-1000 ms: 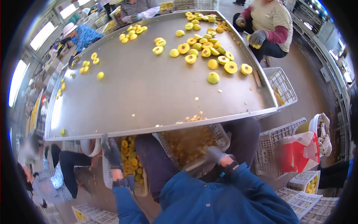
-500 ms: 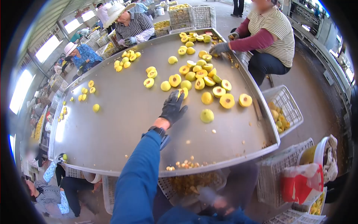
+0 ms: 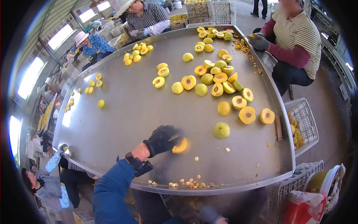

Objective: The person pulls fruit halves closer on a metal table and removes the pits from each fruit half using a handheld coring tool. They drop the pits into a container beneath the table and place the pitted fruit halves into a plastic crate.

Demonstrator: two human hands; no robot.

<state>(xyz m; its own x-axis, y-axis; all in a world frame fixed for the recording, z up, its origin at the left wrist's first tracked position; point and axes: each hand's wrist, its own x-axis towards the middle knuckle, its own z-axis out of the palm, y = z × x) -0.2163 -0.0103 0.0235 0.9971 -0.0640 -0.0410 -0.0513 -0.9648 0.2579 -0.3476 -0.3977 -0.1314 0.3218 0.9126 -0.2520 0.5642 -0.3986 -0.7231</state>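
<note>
My left hand [image 3: 163, 140], in a black glove, is over the near middle of the metal table [image 3: 123, 123]. Its fingers are closed on a yellow peach half [image 3: 180, 146], slightly blurred. My right hand [image 3: 210, 213] is low at the bottom edge, below the table rim; blur hides its fingers. Halved and whole-looking yellow peaches [image 3: 220, 77] lie in a loose group farther up, some with brown pit hollows facing up. A greenish peach [image 3: 222, 130] sits to the right of my left hand. Small pale pits [image 3: 192, 183] are scattered along the near rim.
Across the table, a person in a striped shirt [image 3: 298, 33] sits at the right and another [image 3: 147, 16] at the far side. A wooden-handled tool [image 3: 278, 127] lies by the right rim. Crates [image 3: 309, 125] and a red-and-white bag [image 3: 304, 207] stand on the right floor.
My left hand has drawn back toward me from the peach group, bringing a peach half with it. The view has shifted, and the right-hand co-worker's hands have lifted from the table.
</note>
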